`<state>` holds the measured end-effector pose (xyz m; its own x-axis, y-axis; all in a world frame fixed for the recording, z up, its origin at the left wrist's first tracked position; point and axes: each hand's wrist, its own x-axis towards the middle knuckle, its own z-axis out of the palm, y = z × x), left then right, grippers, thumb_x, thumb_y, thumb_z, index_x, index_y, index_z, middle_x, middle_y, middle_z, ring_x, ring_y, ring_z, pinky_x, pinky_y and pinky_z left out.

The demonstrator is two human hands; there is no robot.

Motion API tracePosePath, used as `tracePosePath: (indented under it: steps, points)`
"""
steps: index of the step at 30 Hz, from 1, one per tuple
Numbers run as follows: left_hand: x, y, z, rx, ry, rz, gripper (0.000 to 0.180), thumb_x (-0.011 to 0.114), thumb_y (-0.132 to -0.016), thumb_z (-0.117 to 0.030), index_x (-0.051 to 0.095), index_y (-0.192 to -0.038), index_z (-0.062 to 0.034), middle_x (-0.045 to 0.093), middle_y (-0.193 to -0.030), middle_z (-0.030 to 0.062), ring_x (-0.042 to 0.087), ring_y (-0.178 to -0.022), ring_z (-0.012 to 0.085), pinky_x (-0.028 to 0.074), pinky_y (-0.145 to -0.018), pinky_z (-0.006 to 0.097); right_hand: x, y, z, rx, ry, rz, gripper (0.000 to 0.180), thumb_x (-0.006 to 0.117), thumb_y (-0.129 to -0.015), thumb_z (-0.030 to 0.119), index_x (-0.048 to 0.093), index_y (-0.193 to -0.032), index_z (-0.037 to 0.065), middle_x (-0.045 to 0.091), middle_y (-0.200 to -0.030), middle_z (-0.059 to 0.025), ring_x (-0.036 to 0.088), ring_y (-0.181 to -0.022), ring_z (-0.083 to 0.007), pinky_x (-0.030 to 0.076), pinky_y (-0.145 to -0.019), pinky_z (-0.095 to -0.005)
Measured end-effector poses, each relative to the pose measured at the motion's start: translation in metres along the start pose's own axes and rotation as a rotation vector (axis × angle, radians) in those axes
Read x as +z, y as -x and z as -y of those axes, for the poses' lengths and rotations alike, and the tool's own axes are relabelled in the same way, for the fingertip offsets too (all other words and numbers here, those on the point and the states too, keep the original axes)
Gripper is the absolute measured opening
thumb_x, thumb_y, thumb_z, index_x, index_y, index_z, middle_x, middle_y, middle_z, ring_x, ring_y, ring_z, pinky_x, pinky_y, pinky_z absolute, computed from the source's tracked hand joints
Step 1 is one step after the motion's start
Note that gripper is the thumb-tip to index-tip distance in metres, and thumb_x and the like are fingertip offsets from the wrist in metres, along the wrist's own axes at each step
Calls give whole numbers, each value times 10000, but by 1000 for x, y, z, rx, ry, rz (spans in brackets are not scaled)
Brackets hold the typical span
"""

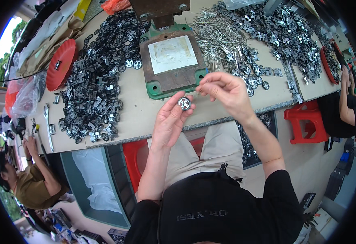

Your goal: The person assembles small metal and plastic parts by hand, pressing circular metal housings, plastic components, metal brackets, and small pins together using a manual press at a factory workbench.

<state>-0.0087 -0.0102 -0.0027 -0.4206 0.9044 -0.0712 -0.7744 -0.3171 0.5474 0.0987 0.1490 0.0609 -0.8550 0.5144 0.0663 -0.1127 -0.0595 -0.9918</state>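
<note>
Left of the press (170,83), a mixed heap of clips (86,91) and wheels sprawls. Just in front of the press, the left hand (170,122) has thumb and fingers clamped on one wheel (184,103); a slack pinch on its round rim could let it slip or turn. At the press's front right corner, the right hand (230,92) has thumb and forefinger nearly together; whether they pinch anything I cannot tell. Right of the press, tangled pins (212,36) near loose wheels (252,75) could cause a mixed pick.
</note>
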Motion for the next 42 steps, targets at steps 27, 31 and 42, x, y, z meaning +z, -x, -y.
tracePosePath:
  steps: [27, 31, 42]
  points:
    - [-4, -1, 9, -2, -6, 34, 303, 541, -919, -68, 551, -1216, -13, 607, -1131, 114, 613, -954, 178, 514, -854, 320, 32, 21, -30, -365, 245, -135, 103, 656, -778, -18, 643, -880, -12, 641, -798, -107, 632, -700, -166, 495, -605, -269]
    - [-3, 1, 4, -36, -35, 14, 302, 525, -928, -76, 538, -1222, -8, 602, -1142, 124, 621, -959, 192, 518, -863, 324, 23, 19, -16, -319, 318, -66, 140, 667, -782, 13, 651, -920, -7, 657, -840, -101, 638, -715, -155, 500, -627, -263]
    - [-6, -2, 2, -59, -10, 25, 316, 544, -913, -64, 525, -1218, 19, 589, -1143, 198, 626, -978, 253, 524, -866, 316, -138, -39, 8, 65, 1163, -583, 192, 636, -792, 138, 672, -945, 28, 668, -936, -167, 643, -867, -326, 485, -778, -394]
